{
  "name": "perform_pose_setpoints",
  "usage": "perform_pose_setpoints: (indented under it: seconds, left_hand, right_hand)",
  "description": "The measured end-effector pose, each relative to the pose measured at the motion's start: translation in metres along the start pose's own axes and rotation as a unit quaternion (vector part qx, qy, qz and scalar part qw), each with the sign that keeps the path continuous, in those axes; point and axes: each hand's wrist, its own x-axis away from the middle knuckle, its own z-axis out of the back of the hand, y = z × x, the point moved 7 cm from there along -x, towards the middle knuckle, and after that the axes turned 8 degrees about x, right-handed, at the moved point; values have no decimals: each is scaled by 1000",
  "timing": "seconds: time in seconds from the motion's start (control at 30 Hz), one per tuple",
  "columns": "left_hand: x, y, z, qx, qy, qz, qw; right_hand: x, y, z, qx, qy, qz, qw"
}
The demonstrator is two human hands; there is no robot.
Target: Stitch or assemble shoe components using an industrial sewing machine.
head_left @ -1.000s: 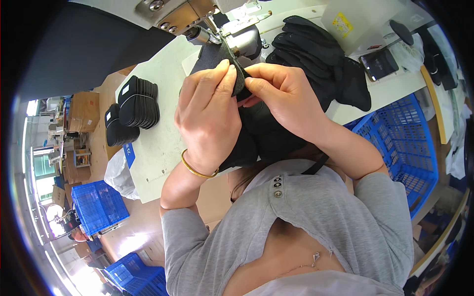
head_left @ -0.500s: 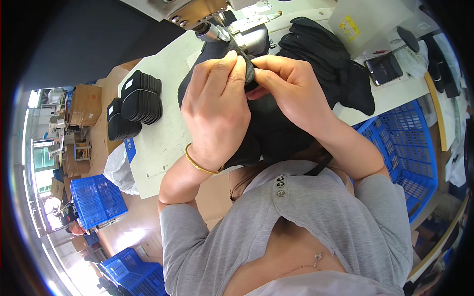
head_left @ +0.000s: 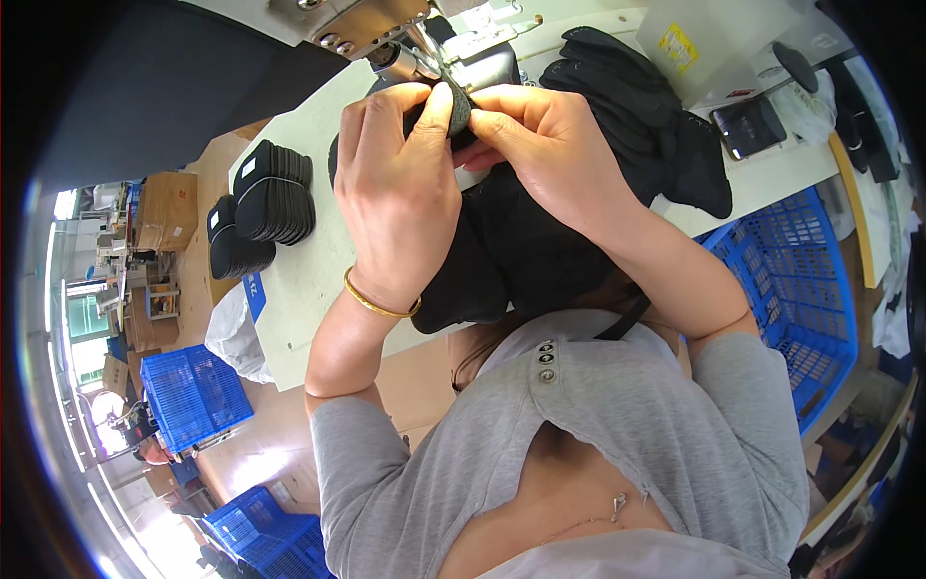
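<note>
Under the head of a sewing machine (head_left: 371, 31), both hands grip a dark fabric piece (head_left: 452, 114) by its thick edge. My left hand (head_left: 400, 193) pinches that edge between thumb and bent fingers, close to the presser foot. From the other side, my right hand (head_left: 559, 159) squeezes the same edge with thumb and forefinger, its remaining fingers curled beneath. More black fabric (head_left: 526, 256) hangs below the hands over the table's near edge; where it joins the held piece is hidden by the hands.
Two banded stacks of black rounded pads (head_left: 275, 193) stand at the table's left. A heap of black fabric pieces (head_left: 617, 106) lies right of the machine, near a phone (head_left: 748, 128) and a translucent bin (head_left: 699, 53). A blue basket (head_left: 786, 289) stands at the right.
Both hands have shifted a little left and toward the machine with the fabric edge. The left thumb now lies straighter along the edge. Both still pinch the fabric.
</note>
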Motion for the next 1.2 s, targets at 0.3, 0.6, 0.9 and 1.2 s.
perform_pose_setpoints:
  seconds: [0.3,0.6,0.9,1.2]
  left_hand:
    - [11,7,3,22,55,-18,998]
    - [10,12,2,7,58,-18,998]
    - [7,10,2,-6,51,-36,998]
    - [1,-3,6,12,22,-58,998]
  right_hand:
    - [15,12,-4,-71,-4,-13,997]
    - [16,11,-1,-57,4,1,998]
    - [13,9,-3,-59,5,-3,998]
    - [13,11,-15,-136,18,-17,990]
